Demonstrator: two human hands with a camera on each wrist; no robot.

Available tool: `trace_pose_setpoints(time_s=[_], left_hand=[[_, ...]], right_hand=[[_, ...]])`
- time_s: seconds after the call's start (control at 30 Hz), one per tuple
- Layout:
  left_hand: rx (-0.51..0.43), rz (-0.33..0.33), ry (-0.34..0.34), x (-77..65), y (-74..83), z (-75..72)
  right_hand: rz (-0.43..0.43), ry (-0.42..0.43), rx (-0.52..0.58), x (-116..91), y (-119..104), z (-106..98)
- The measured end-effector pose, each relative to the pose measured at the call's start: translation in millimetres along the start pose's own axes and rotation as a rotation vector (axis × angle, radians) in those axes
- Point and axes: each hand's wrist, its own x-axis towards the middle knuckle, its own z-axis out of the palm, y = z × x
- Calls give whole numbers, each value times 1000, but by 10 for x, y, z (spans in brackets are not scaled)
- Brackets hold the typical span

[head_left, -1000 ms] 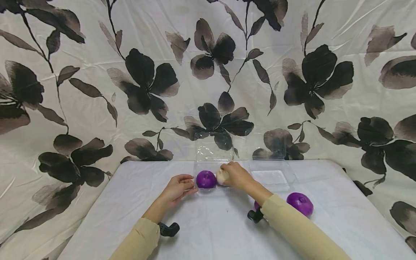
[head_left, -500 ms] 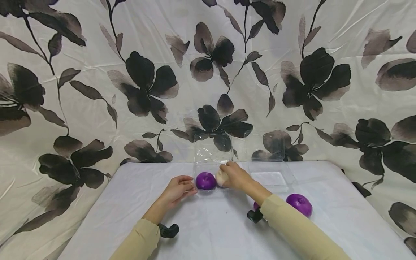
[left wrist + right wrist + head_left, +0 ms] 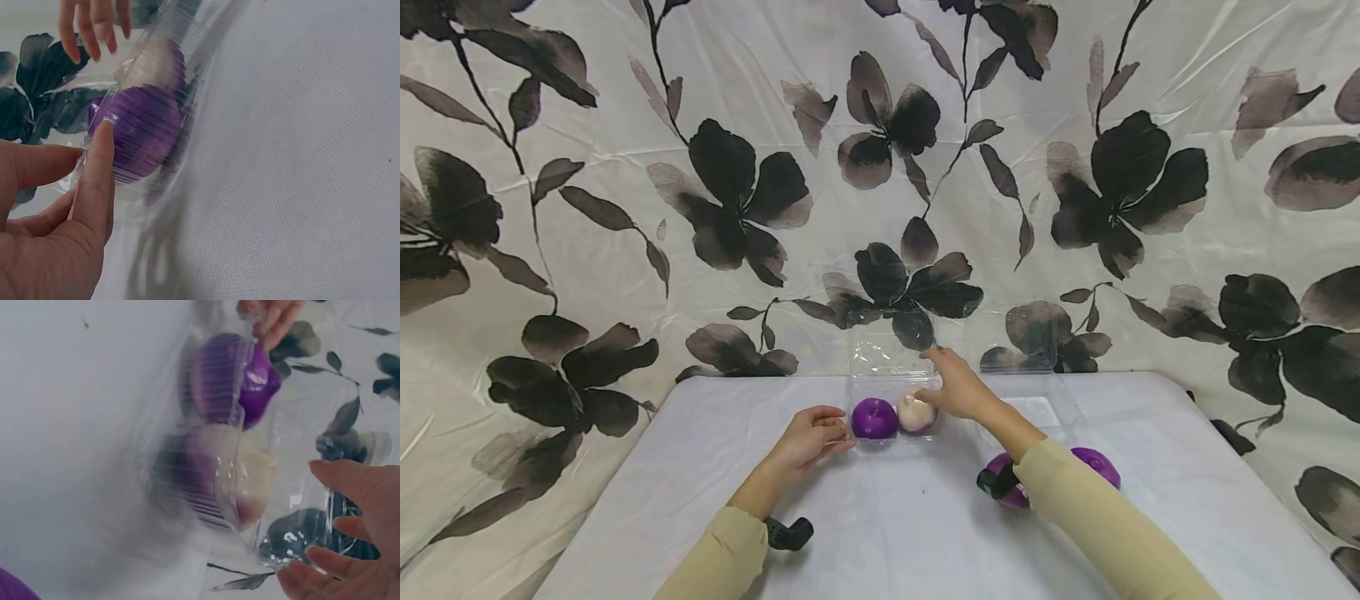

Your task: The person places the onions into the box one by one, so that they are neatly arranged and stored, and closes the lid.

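Note:
A clear plastic clamshell box point(image 3: 887, 386) stands toward the back of the table, its lid point(image 3: 887, 346) raised. Inside, a purple onion point(image 3: 874, 418) sits on the left, beside a whitish garlic bulb point(image 3: 916, 412). My left hand point(image 3: 808, 437) pinches the box's left rim; in the left wrist view, thumb and index finger meet at that edge. Just above and to the right of the garlic bulb, my right hand point(image 3: 958, 387) holds nothing. Its fingers are spread apart in the right wrist view, near the open lid.
A second clear box point(image 3: 1018, 408) stands to the right, lid point(image 3: 1022, 346) up. Two more purple onions lie at the front right; my right sleeve and wrist camera partly cover the nearer onion point(image 3: 1017, 497) and the sleeve overlaps the farther onion point(image 3: 1097, 462). Floral cloth point(image 3: 737, 192) hangs behind.
My right hand has let go of the garlic bulb and lifted up and right; the bulb stays in the box. My left hand has kept its place at the rim.

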Motion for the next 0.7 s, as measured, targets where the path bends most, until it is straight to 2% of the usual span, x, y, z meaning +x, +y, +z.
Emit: trace_pose_setpoints(time_s=[0.2, 0.43, 0.7], left_hand=[[1, -11, 1, -19, 13, -11], [16, -2, -4, -21, 3, -25], [16, -7, -11, -18, 21, -6]], right_hand=[[41, 111, 69, 137, 142, -28], [128, 149, 162, 301, 223, -8], [168, 159, 144, 422, 246, 28]])
